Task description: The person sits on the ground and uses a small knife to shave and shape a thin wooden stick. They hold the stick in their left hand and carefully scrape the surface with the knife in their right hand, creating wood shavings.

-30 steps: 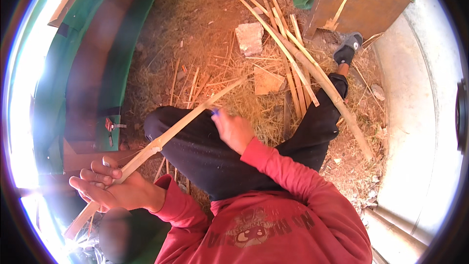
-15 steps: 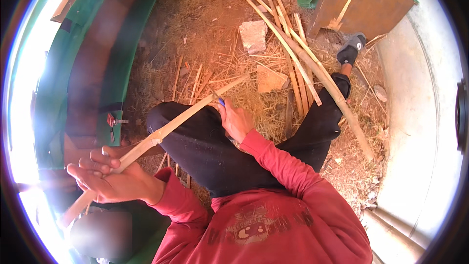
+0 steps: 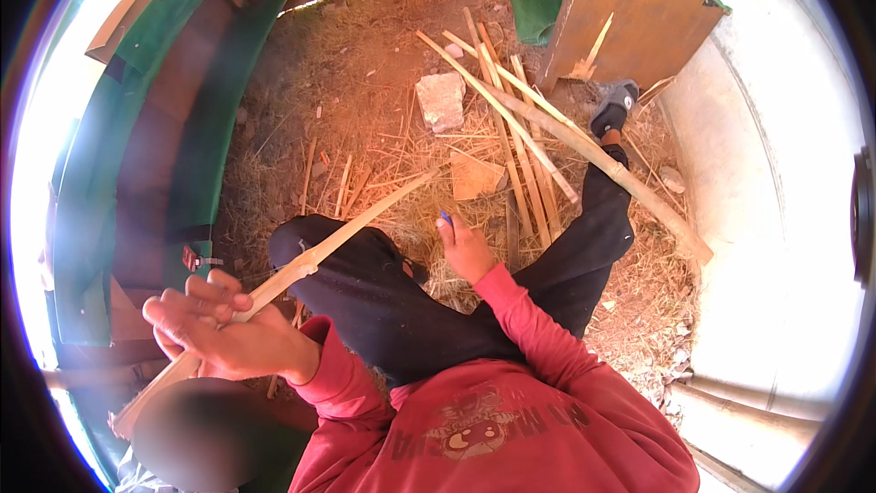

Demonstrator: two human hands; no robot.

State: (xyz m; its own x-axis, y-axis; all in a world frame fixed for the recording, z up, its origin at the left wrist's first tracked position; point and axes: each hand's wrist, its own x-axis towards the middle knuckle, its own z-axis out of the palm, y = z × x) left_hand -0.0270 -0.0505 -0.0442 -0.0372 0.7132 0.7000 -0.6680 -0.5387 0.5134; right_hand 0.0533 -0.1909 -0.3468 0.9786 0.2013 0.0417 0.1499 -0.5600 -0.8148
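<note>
Nearest me: left hand (image 3: 224,333), fingers clamped on a long bamboo strip (image 3: 310,256) whose long axis runs from lower left, up and right across my knee (image 3: 365,283) to a free tip over the straw. Next: right hand (image 3: 465,246), fingers curled on a small blue-tipped tool (image 3: 445,217), just right of that tip. Farthest: a stone (image 3: 441,100) and bamboo poles (image 3: 547,146) on the straw floor (image 3: 365,128).

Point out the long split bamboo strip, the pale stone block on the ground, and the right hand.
long split bamboo strip (image 3: 351,230), head view, mid-length over the knee
pale stone block (image 3: 441,100), head view, top face
right hand (image 3: 465,249), head view, back of hand
</note>
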